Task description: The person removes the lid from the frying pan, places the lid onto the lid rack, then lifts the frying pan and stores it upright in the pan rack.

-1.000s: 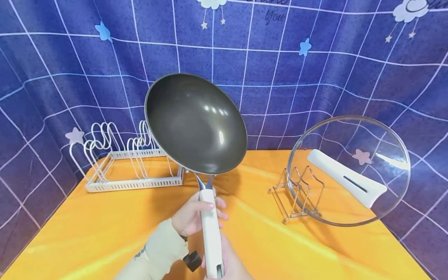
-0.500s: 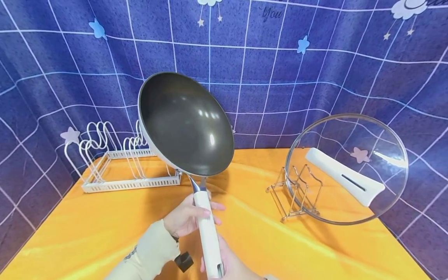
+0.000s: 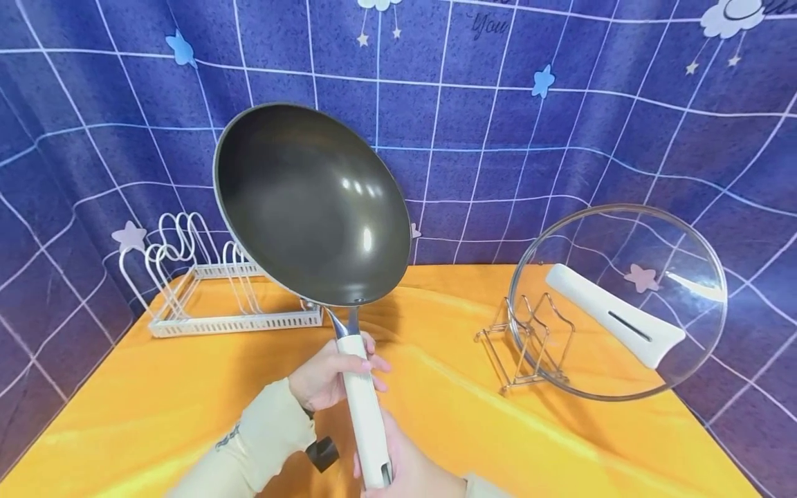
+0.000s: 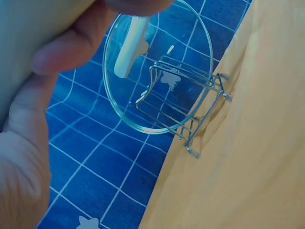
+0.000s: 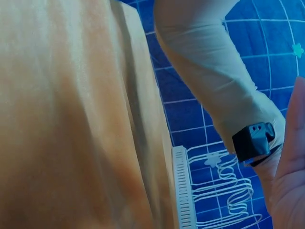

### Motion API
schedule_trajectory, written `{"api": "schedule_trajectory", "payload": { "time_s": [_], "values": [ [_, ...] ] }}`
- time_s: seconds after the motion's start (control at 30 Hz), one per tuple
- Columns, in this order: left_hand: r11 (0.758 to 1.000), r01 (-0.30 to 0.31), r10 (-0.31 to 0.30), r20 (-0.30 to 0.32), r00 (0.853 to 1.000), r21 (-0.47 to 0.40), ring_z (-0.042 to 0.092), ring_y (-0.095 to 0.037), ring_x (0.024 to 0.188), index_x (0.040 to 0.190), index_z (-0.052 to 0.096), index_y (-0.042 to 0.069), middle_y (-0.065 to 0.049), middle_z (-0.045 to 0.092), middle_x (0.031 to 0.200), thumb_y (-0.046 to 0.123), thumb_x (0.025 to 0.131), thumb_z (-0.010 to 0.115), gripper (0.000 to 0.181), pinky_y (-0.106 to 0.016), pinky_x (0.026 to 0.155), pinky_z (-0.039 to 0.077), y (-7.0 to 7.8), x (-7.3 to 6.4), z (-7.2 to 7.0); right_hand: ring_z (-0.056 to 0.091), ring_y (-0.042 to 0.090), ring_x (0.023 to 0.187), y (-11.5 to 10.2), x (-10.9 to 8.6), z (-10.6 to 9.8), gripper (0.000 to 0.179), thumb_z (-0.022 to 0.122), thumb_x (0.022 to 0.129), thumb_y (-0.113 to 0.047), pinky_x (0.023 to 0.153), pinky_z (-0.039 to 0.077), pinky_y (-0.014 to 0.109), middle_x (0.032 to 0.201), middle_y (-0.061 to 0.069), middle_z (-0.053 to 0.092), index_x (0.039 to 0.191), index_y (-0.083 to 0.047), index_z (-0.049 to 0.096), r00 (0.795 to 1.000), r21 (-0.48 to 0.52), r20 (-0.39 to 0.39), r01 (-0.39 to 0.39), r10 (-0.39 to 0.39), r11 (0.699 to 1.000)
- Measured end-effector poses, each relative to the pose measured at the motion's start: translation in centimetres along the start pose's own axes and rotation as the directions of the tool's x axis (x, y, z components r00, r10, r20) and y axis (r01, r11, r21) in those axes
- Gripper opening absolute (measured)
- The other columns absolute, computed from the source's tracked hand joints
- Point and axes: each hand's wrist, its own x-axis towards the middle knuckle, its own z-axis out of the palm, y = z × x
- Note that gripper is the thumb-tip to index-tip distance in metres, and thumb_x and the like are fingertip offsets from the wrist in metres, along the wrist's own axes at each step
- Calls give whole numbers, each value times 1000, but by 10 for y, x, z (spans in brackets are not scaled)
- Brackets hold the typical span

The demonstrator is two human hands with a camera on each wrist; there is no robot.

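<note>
A frying pan (image 3: pixel 311 207) with a dark inside is held up over the table in the head view, tilted so its inside faces me. My left hand (image 3: pixel 330 373) grips the upper part of its white handle (image 3: pixel 364 415), thumb across the top. Lower down, my right hand (image 3: pixel 405 460) holds the handle near its end; the handle covers part of its fingers. In the left wrist view my left hand (image 4: pixel 28 152) shows at the left edge against the pale handle. The right wrist view catches only part of my right hand (image 5: pixel 293 176) at its right edge.
A white dish rack (image 3: pixel 236 323) stands at the back left, partly behind the pan. At the right, a small wire stand (image 3: pixel 529 346) bears a glass lid (image 3: pixel 703 304) with a white handle. A blue patterned curtain (image 3: pixel 486 173) hangs behind the orange-covered table (image 3: pixel 498 443).
The pan has shifted left and slightly up in the head view, and its handle leans further left. Both hands have kept their hold and moved left with it.
</note>
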Motion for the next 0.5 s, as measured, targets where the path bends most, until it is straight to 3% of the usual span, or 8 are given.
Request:
{"api": "schedule_trajectory", "payload": {
  "time_s": [0.07, 0.13, 0.2, 0.27, 0.37, 0.43, 0.5],
  "values": [
    [1000, -5, 5, -4, 1000, 8, 70, -23, 83, 95, 52, 12, -5, 70, 94, -2, 85, 51, 18, -36, 80, 56, 1, 0, -2, 56, 2, 82, -3, 1, -1, 75, 62, 84, -7, 72, 53, 22, 92, 4, 53, 137, 12, 11, 998, 39, -8, -55, 56, 998],
    [1000, -11, 11, -10, 1000, 13, 70, -24, 82, 95, 51, 12, -6, 70, 95, -2, 85, 51, 18, -36, 79, 56, 2, 0, -3, 57, 2, 80, -5, 2, -3, 78, 60, 80, 0, 73, 53, 21, 92, 4, 52, 138, 10, 9, 995, 85, 6, -100, 100, 991],
    [999, -17, 18, -30, 999, 31, 70, -24, 81, 96, 49, 11, -6, 70, 94, -2, 86, 51, 17, -36, 78, 57, 4, 1, -2, 56, 2, 78, -7, 4, -6, 80, 60, 77, 3, 73, 51, 17, 90, 3, 51, 139, 5, 10, 988, 60, 13, -152, 151, 987],
    [998, -12, 19, -100, 995, 64, 69, -23, 78, 94, 48, 10, -7, 69, 91, -3, 85, 52, 16, -36, 77, 57, 5, 2, 0, 54, 2, 78, -9, 6, -11, 84, 59, 74, 3, 71, 48, 15, 88, 2, 51, 141, 2, 9, 979, 3, 14, -204, 204, 979],
    [990, 21, 16, -257, 966, 139, 67, -21, 71, 90, 48, 7, -7, 66, 83, -4, 84, 55, 14, -35, 75, 57, 5, 4, 7, 51, 3, 69, -14, 10, -13, 82, 61, 67, 3, 59, 46, 15, 85, 0, 50, 136, -1, 17, 938, -99, -69, -345, 340, 933],
    [982, 51, 16, -348, 937, 184, 65, -20, 67, 87, 48, 6, -7, 63, 78, -4, 82, 57, 14, -34, 74, 56, 5, 5, 12, 49, 5, 67, -18, 13, -10, 80, 63, 63, 3, 57, 45, 17, 87, 1, 49, 131, -1, 23, 892, -153, -166, -444, 420, 883],
    [976, 68, 20, -398, 917, 207, 64, -19, 64, 86, 48, 5, -7, 62, 75, -4, 80, 57, 14, -33, 73, 55, 6, 7, 16, 48, 8, 69, -23, 16, -6, 78, 67, 59, 3, 58, 44, 20, 92, 3, 47, 127, -2, 28, 849, -185, -245, -515, 468, 837]
  ]
}}
